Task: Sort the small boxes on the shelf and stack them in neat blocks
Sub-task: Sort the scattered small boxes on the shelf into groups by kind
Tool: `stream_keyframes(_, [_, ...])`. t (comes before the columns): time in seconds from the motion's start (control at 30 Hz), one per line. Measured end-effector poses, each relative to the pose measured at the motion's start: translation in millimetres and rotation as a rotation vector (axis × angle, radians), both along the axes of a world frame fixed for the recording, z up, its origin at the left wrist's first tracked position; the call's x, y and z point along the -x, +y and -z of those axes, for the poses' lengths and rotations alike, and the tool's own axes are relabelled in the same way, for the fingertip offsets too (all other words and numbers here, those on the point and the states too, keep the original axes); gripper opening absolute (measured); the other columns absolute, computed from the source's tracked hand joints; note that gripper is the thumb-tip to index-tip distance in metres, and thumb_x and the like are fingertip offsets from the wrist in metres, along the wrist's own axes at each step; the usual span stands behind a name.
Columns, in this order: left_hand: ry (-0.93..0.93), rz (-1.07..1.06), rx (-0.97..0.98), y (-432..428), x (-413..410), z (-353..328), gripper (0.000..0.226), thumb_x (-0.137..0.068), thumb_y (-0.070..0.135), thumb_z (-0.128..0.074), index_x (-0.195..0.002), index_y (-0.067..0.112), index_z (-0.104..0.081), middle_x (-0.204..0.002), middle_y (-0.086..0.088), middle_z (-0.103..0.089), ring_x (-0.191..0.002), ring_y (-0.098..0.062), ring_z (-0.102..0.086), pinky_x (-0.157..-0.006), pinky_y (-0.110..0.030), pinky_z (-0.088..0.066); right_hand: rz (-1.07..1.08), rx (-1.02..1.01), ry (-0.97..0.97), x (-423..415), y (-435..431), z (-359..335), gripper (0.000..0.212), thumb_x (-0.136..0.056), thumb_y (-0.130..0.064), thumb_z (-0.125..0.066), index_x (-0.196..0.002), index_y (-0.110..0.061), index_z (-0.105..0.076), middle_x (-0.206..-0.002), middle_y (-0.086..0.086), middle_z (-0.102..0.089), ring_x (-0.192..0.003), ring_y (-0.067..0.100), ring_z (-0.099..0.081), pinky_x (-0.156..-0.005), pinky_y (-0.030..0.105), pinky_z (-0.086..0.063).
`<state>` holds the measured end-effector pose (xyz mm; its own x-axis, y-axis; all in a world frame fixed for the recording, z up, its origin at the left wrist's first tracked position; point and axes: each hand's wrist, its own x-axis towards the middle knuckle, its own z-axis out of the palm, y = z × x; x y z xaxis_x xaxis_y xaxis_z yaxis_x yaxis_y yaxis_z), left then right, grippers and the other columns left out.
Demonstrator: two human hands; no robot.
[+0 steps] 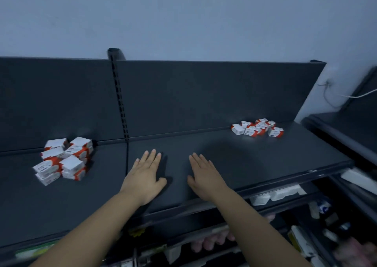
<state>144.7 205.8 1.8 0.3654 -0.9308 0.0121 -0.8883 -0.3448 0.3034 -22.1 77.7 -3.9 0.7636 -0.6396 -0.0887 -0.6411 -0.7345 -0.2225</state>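
Dark shelf (244, 160), top level, seen from above. Left hand (145, 175) lies palm down on the shelf near the front middle, fingers straight and slightly spread, released. Right hand (204, 177) is just beside it in the same pose: flat, palm down, fingers straight, released. The 2 hands are apart, thumbs pointing toward each other, with a strip of shelf between them. Small white-and-red boxes sit in 2 groups, both well apart from the hands. Left boxes (63, 160): a loose pile on the left section of the shelf, about 2 to 3 high, turned at mixed angles, edges not lined up, back ones near the back panel (204, 95). Right boxes (258, 129): a scattered cluster far right at the rear, near the foot of the back panel, some lying on others, print too small to read. A slotted post (120, 101) runs up the back panel between the 2 shelf sections, left of the left hand. Pale wall (183, 15) above. A white cable (334, 97) hangs on the wall at far right. Lower shelves (285, 195) below the front edge hold blurred goods, cannot tell what.
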Motion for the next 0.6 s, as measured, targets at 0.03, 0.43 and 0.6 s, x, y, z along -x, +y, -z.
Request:
stream_keyframes(0.03, [0.002, -0.003, 0.001, -6.6, 11.1, -0.6, 0.074, -0.097, 0.041, -0.035, -0.155, 0.021, 0.006, -0.161, 0.003, 0.016, -0.148, -0.013, 0.016, -0.122, -0.033, 0.005, 0.004, -0.001, 0.004, 12.8, -7.1, 0.0, 0.066, -0.103, -0.033, -0.032, -0.157, -0.013, 0.000, -0.165, 0.001, 0.006, -0.151, 0.018, 0.007, -0.122, 0.036, 0.005])
stream_keyframes(0.43, [0.027, 0.079, 0.000, -84.4, 122.5, 2.1, 0.073, -0.098, 0.037, -0.037, -0.155, 0.019, 0.004, -0.162, 0.002, 0.013, -0.149, -0.014, 0.013, -0.122, -0.033, 0.004, 0.065, 0.018, 0.000, 127.6, -68.7, 6.0, 0.066, -0.103, -0.034, -0.033, -0.157, -0.013, -0.002, -0.165, 0.001, 0.006, -0.151, 0.019, 0.008, -0.122, 0.038, 0.003])
stream_keyframes(0.6, [0.035, 0.132, 0.006, -118.1, 145.9, 4.0, 0.073, -0.098, 0.035, -0.037, -0.156, 0.019, 0.003, -0.162, 0.002, 0.012, -0.149, -0.014, 0.014, -0.122, -0.033, 0.004, 0.106, -0.013, 0.017, 155.9, -90.5, 12.3, 0.065, -0.104, -0.035, -0.030, -0.157, -0.014, 0.001, -0.164, 0.000, 0.009, -0.151, 0.018, 0.010, -0.123, 0.037, 0.004])
